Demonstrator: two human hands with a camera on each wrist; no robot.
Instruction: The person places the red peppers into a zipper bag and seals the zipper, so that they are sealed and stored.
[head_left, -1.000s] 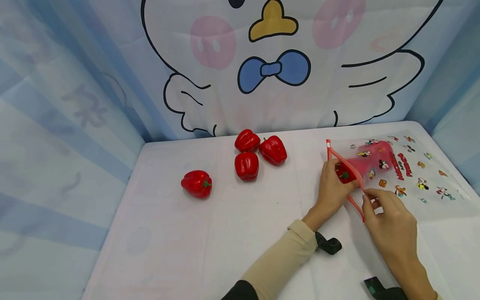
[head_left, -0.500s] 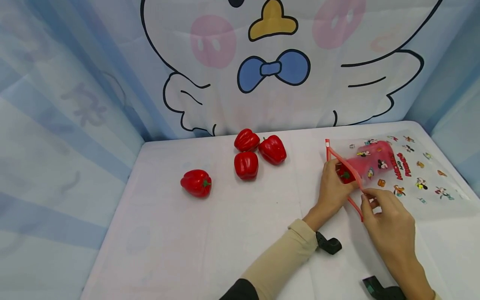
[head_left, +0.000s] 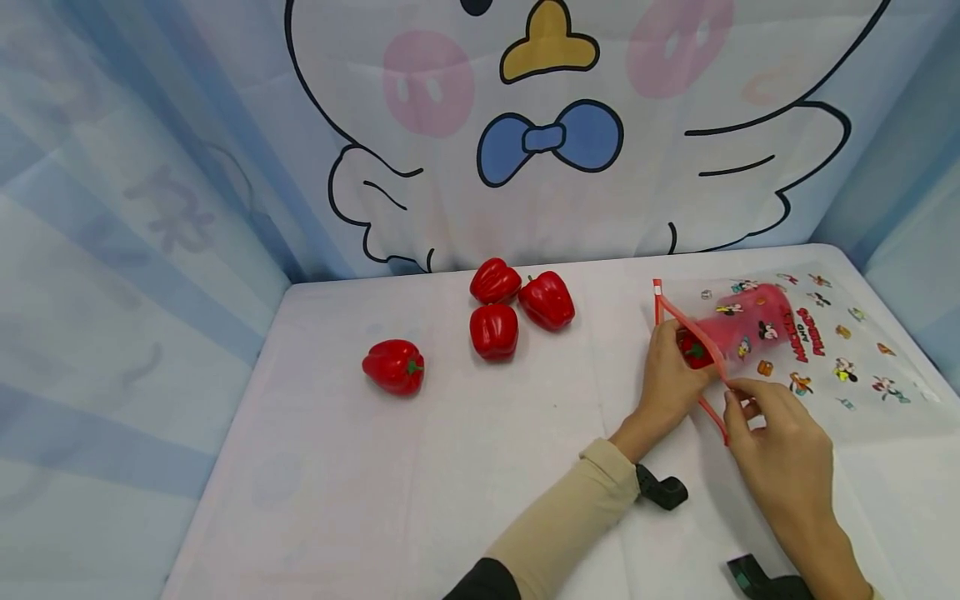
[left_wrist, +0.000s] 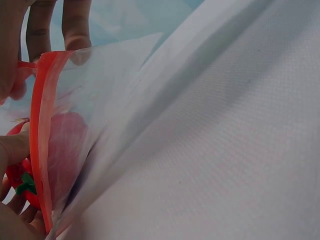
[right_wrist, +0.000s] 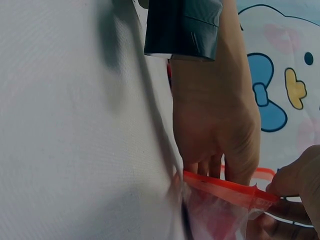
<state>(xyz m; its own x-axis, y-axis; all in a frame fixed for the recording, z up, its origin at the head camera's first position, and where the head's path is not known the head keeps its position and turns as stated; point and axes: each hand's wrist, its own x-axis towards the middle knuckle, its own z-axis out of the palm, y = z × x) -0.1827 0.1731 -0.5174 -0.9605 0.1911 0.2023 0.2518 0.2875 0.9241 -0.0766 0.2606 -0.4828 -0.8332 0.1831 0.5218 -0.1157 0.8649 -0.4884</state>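
Note:
A clear zip bag (head_left: 862, 333) with cartoon prints and a red zip edge lies at the table's right. Its mouth faces left and gapes. My left hand (head_left: 663, 379) reaches into that mouth, gripping a red bell pepper (head_left: 695, 352) whose green stem shows. In the left wrist view, thumb and fingers curl round this pepper (left_wrist: 31, 190) beside the red edge. My right hand (head_left: 783, 442) pinches the near upper lip of the bag between thumb and fingers, holding it up. Further inside, a red shape (head_left: 757, 312) shows through the printed plastic. In the right wrist view, the left fingertips are hidden behind the red edge (right_wrist: 220, 186).
Three red bell peppers (head_left: 495, 332) cluster near the back middle of the white table (head_left: 330, 500). Another red bell pepper (head_left: 393, 367) lies to their left. A curtain with a cartoon figure (head_left: 551, 208) hangs right behind the table's back edge.

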